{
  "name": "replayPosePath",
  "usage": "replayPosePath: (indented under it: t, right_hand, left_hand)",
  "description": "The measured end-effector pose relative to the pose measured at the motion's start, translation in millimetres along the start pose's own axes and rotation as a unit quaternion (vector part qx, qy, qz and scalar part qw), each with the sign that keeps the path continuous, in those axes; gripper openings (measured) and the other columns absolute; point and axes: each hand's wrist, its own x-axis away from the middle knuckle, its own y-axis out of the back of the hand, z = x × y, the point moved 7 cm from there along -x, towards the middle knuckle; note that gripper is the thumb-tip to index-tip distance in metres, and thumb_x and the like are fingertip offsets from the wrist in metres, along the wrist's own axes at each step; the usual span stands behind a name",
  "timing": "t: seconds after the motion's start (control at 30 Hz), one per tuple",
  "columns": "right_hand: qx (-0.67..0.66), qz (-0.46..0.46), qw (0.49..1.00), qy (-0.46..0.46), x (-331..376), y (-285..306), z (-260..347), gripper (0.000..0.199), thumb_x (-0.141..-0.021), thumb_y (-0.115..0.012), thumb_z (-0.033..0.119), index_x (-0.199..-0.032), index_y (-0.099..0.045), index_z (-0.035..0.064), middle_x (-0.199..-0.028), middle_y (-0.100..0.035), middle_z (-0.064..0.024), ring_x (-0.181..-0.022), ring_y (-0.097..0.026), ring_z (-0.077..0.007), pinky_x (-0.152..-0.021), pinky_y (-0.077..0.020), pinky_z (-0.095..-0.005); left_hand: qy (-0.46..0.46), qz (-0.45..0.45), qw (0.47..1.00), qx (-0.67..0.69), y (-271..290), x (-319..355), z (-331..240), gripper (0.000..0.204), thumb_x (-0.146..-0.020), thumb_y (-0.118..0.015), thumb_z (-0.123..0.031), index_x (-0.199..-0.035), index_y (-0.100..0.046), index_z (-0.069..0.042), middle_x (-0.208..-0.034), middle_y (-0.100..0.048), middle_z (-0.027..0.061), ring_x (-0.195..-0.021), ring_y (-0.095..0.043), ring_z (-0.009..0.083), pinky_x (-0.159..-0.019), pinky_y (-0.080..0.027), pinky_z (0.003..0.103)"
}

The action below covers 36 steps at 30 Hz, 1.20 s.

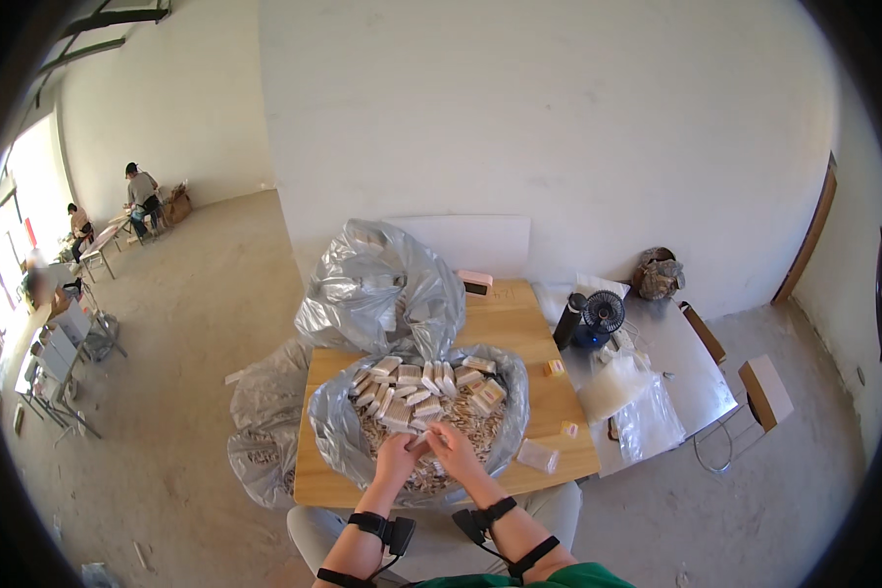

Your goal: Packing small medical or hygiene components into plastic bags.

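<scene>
Both my hands work over an open grey plastic bag (pixel 335 431) on the wooden table. Loose thin sticks (pixel 480 426), which look like cotton swabs, fill its bottom. Heaped on them are several small whitish packs (pixel 402 392). My left hand (pixel 398 459) is closed around one end of a small white pack (pixel 420 439). Close beside it, my right hand (pixel 451 451) pinches the other end with its fingertips. The fingers hide much of this pack. Both wrists wear black straps with small devices.
A bulging grey bag (pixel 372 294) stands behind, another bag (pixel 265 421) at left. The wooden table (pixel 549 338) holds a clear plastic box (pixel 537 457) at its right. A side table (pixel 696 377) carries a fan (pixel 603 312), a dark bottle (pixel 569 318) and plastic bags (pixel 649 421). People work far left.
</scene>
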Motion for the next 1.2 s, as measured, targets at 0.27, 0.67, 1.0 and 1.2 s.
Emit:
replayPosePath:
  t: [0.27, 0.67, 1.0, 1.2]
  right_hand:
    - [-0.013, 0.018, 0.998, -0.062, -10.4, -8.2, -9.6, 0.014, -0.087, -0.061, 0.015, -0.085, -0.063, 0.0008, -0.067, -0.062, -0.0079, -0.060, -0.055, -0.0103, -0.056, -0.0436, -0.0268]
    - [-0.267, 0.016, 0.929, -0.254, 11.8, -27.8, -78.3, 0.030, -0.096, -0.044, 0.035, -0.101, -0.054, 0.0067, -0.083, -0.059, -0.0009, -0.071, -0.057, -0.0101, -0.059, -0.0459, -0.0252]
    - [0.079, -0.101, 0.989, -0.071, -3.8, 18.2, -50.0, 0.032, -0.093, -0.050, 0.029, -0.082, -0.058, 0.0007, -0.066, -0.058, -0.0151, -0.060, -0.057, -0.0266, -0.057, -0.0433, -0.0366]
    - [0.155, -0.059, 0.981, -0.100, -19.7, 23.5, -63.0, 0.033, -0.092, -0.051, 0.028, -0.077, -0.056, -0.0005, -0.067, -0.058, -0.0186, -0.062, -0.055, -0.0366, -0.057, -0.0424, -0.0399]
  left_hand:
    - [0.054, 0.004, 0.994, 0.098, -5.6, -0.1, 9.7, 0.021, -0.076, -0.070, -0.021, -0.087, -0.069, -0.003, -0.070, -0.064, 0.0150, -0.058, -0.060, 0.0253, -0.055, -0.046, 0.034]
    - [0.110, -0.146, 0.961, 0.207, -4.9, -13.0, 22.8, 0.018, -0.086, -0.062, -0.016, -0.079, -0.059, 0.000, -0.068, -0.061, 0.0079, -0.061, -0.055, 0.0134, -0.058, -0.044, 0.028]
    - [0.112, -0.122, 0.975, 0.146, -9.4, -11.2, 23.5, 0.032, -0.087, -0.060, -0.028, -0.074, -0.058, 0.002, -0.062, -0.057, 0.0132, -0.056, -0.054, 0.0239, -0.056, -0.042, 0.035]
    - [0.118, -0.157, 0.975, 0.099, 3.3, -10.1, 45.2, 0.026, -0.085, -0.061, -0.022, -0.073, -0.057, 0.001, -0.061, -0.054, 0.0167, -0.056, -0.052, 0.0310, -0.056, -0.041, 0.038]
